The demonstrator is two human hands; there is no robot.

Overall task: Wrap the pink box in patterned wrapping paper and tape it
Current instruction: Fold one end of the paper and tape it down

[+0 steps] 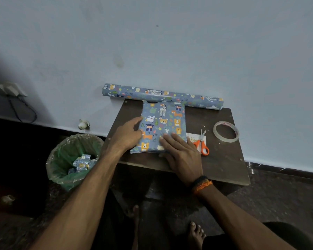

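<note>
A box covered in blue animal-patterned wrapping paper [163,121] lies on the small dark table [222,159]; none of its pink shows. My left hand [127,134] rests against the package's left side with the fingers straight. Flat on the near right part of the paper lies my right hand [179,152], fingers spread and pressing down. The roll of the same paper [170,95] lies along the wall behind the package. A ring of clear tape [226,131] sits at the table's right, apart from both hands.
Orange-handled scissors [201,143] lie on a small white card just right of my right hand. A green-lined bin [70,159] with paper scraps stands on the floor left of the table. The wall runs directly behind the table. My bare feet are under it.
</note>
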